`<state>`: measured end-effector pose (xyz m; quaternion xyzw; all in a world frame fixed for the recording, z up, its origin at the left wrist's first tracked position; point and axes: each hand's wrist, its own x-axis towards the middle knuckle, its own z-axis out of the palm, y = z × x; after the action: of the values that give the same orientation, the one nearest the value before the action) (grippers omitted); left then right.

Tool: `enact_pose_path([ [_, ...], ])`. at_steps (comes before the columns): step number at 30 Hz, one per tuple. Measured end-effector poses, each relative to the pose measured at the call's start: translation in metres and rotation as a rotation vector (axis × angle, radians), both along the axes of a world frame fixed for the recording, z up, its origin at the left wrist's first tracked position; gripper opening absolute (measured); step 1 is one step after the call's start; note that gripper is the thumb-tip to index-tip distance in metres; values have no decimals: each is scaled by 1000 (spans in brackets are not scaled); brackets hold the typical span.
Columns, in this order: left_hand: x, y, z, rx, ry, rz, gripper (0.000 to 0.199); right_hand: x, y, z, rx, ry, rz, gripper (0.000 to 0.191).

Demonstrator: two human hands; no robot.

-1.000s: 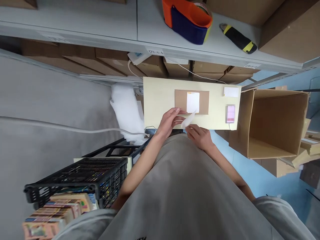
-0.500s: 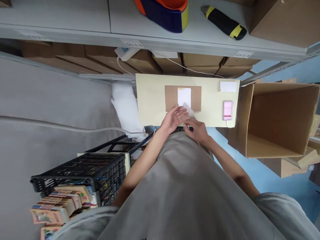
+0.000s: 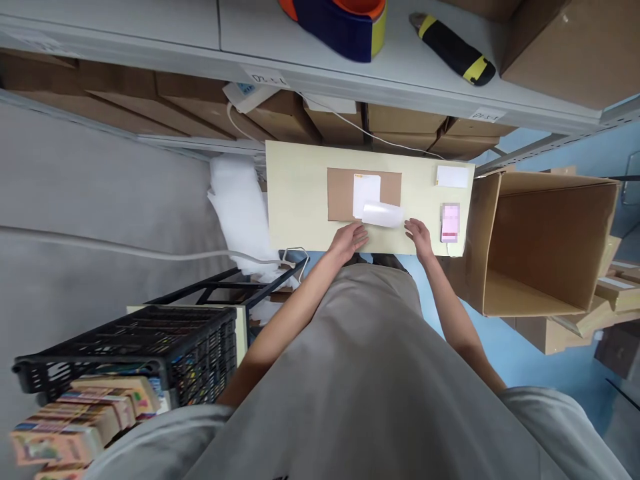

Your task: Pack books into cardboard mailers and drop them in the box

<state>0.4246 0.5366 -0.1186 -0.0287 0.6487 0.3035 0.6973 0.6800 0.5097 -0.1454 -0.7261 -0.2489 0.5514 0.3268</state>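
A flat brown cardboard piece point(image 3: 340, 195) lies on the pale tabletop point(image 3: 297, 200). On it rests a white label point(image 3: 367, 189), and a glossy white slip point(image 3: 383, 215) overlaps the label's lower part and reaches past the cardboard's edge. My left hand point(image 3: 350, 240) is just below the cardboard at the table's near edge, fingers apart and holding nothing. To the right of the slip, my right hand point(image 3: 419, 237) is open with spread fingers, close to the slip's right end.
A phone point(image 3: 450, 223) and a stack of white labels point(image 3: 452, 177) lie at the table's right. Beyond stands a large open carton point(image 3: 550, 247). A black crate point(image 3: 200, 353) with books is lower left. The shelf above holds a tape dispenser point(image 3: 345, 30) and cutter point(image 3: 454, 50).
My hands have moved apart, the right one to the right and the left one slightly down. The white slip, blurred near my hands before, now lies flat over the label and cardboard.
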Motion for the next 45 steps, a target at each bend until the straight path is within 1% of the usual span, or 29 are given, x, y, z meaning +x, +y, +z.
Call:
enact_pose_path([
  [3,7,5,-5,1,-55,11,27,-12,8,-7,18,27,-19,63],
  [6,8,5,-7,-13,-81,6,24,-20,18,-5,44,2,-47,51],
  [9,6,2,-4,-19,-108,-4,17,-24,23,1,92,-19,-50,40],
  [11,5,0,0,-20,-127,-8,17,-27,24,9,122,-30,-39,37],
  [13,3,-1,8,-27,-152,-22,22,-32,21,24,178,-77,-21,34],
  [14,2,-1,13,-28,-169,-31,24,-35,20,33,231,-123,-9,32],
  [16,0,0,26,-4,-215,-43,26,-44,15,56,391,-260,24,26],
  [18,-2,3,43,85,-277,-43,28,-55,10,78,589,-432,103,19],
  [19,-3,5,53,147,-306,-44,29,-60,8,88,681,-521,172,16],
  [21,-5,10,71,267,-336,-54,33,-69,5,103,819,-677,373,10],
  [23,-7,15,87,373,-318,-77,40,-77,3,109,888,-784,587,8],
  [25,-10,18,96,459,-282,-101,45,-82,3,110,917,-840,747,12],
  [28,-14,21,100,509,-246,-119,45,-89,3,109,956,-876,862,17],
  [30,-17,20,97,501,-198,-113,41,-93,1,110,952,-884,892,18],
  [33,-22,19,91,491,-111,-107,33,-98,-3,116,905,-828,926,12],
  [34,-24,19,89,493,-98,-105,32,-100,-3,118,888,-790,910,10],
  [35,-26,18,87,499,-95,-100,32,-100,-2,120,866,-747,863,10],
  [36,-29,18,86,509,-101,-92,32,-100,0,120,834,-701,777,12],
  [37,-31,18,85,521,-111,-82,33,-100,2,120,786,-649,662,15],
  [39,-36,19,85,547,-132,-72,33,-97,11,118,649,-499,421,23],
  [40,-38,19,85,555,-137,-76,33,-95,16,116,576,-397,334,26],
  [41,-40,19,86,558,-139,-86,32,-94,21,113,509,-287,277,30],
  [43,-43,19,87,556,-135,-106,31,-91,29,108,417,-93,228,37],
  [45,-45,18,87,560,-132,-115,31,-91,33,104,383,-4,204,38],
])
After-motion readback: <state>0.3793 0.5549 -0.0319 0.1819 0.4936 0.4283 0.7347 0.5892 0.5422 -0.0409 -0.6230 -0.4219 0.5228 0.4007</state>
